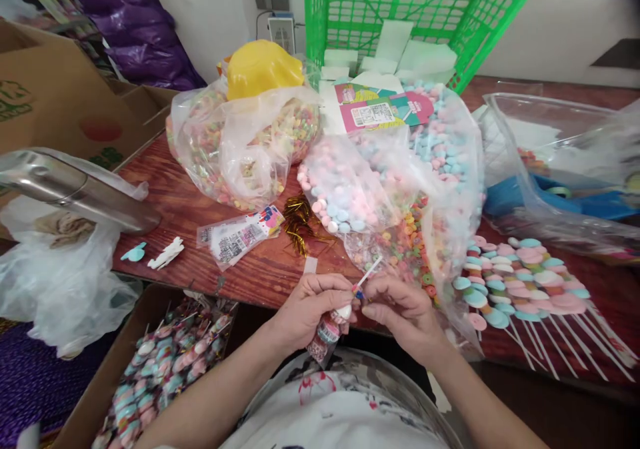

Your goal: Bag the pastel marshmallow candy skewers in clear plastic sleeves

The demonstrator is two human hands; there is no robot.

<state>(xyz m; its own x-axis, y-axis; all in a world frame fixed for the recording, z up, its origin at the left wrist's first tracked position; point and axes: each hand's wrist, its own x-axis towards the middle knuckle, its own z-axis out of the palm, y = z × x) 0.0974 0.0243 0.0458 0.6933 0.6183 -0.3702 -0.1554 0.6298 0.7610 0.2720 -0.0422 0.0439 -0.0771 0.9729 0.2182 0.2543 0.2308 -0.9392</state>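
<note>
A candy skewer (329,330) in a clear wrapper, with pink and white candies and a white stick, is held upside down just in front of the table edge. My left hand (320,302) is closed around its upper part, thumb on top, with the stick pointing up. Close against the gathered neck, where something small, blue and coloured shows, the fingers of my right hand (400,306) are pinched together. Whether a thin tie is between them is hidden. Gold twist ties (299,222) lie on the table beyond my left hand, beside printed labels (243,236).
Finished skewers fill a box (165,362) at lower left. Unwrapped marshmallow skewers (525,282) lie at right. Bags of ring candy (200,142) and marshmallows (340,182) stand behind, before a green crate (320,9). A steel flask (90,192) leans at left.
</note>
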